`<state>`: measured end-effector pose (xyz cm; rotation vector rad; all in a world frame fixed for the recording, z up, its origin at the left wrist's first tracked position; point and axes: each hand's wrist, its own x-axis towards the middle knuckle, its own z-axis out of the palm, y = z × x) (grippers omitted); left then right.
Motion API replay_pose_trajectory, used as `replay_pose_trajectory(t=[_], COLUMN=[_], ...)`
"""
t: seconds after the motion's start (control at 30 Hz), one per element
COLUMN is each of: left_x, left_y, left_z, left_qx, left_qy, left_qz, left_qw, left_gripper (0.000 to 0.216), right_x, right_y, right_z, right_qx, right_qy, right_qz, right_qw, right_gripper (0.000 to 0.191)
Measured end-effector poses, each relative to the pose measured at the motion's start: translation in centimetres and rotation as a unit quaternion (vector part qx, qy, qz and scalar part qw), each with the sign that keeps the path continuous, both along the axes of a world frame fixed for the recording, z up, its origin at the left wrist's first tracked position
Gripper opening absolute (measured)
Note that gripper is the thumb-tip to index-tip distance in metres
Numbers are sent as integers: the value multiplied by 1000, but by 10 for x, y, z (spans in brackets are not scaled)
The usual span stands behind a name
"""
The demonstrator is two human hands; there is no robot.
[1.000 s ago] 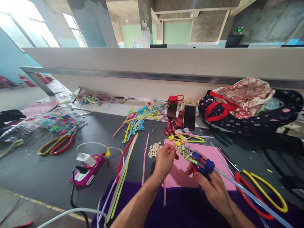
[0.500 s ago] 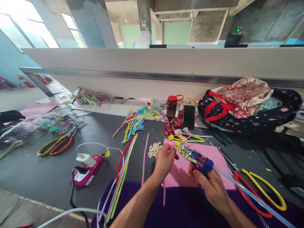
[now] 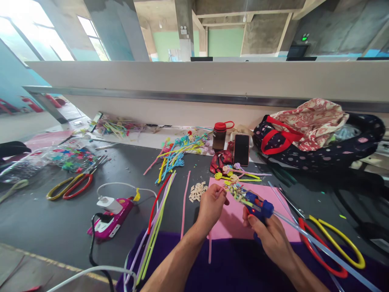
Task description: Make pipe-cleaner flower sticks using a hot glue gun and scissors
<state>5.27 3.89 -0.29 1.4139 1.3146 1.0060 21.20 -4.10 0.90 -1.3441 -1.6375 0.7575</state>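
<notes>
My right hand (image 3: 269, 233) is wrapped round a blue hot glue gun (image 3: 258, 207), its small red light lit. A long clear glue stick (image 3: 322, 245) runs out of its back end. Clumps of colourful residue coat the gun's front, which points left toward my left hand (image 3: 212, 205). That hand is closed in a pinch on a pink pipe cleaner (image 3: 210, 251), whose lower end hangs below the wrist. The pinched tip is close to the nozzle; whether they touch I cannot tell. Beneath both hands lies a pink sheet (image 3: 231, 227).
Small wooden pieces (image 3: 198, 191) lie left of the sheet, near loose pipe cleaners (image 3: 158, 227). Red-and-yellow scissors (image 3: 331, 243) rest at right, another pair (image 3: 73, 184) at left. A magenta power strip (image 3: 112, 219), bottle (image 3: 219, 138), phone (image 3: 241, 150) and fabric bag (image 3: 319, 142) stand around.
Both hands keep nearly the same pose. The glue gun has barely shifted, its tip still near the left fingers; the whole view has slid very slightly.
</notes>
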Motion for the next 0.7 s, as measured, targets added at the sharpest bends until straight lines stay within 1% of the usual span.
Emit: replay_pose_trajectory(t=[0.17, 0.47, 0.7], left_x=[-1, -2, -2], left_y=[0, 1, -1], left_z=[2, -3, 6], left_qx=[5, 23, 17], left_qy=[4, 16, 36], left_qz=[2, -2, 0], left_qw=[1000, 1000, 999], left_gripper=[20, 19, 20], right_x=[0, 2, 2], right_y=[0, 0, 2], right_z=[-2, -1, 1], right_qx=[-12, -14, -11], right_qy=[5, -22, -16], right_qz=[6, 1, -5], right_qw=[1000, 1000, 1000], right_gripper=[23, 24, 26])
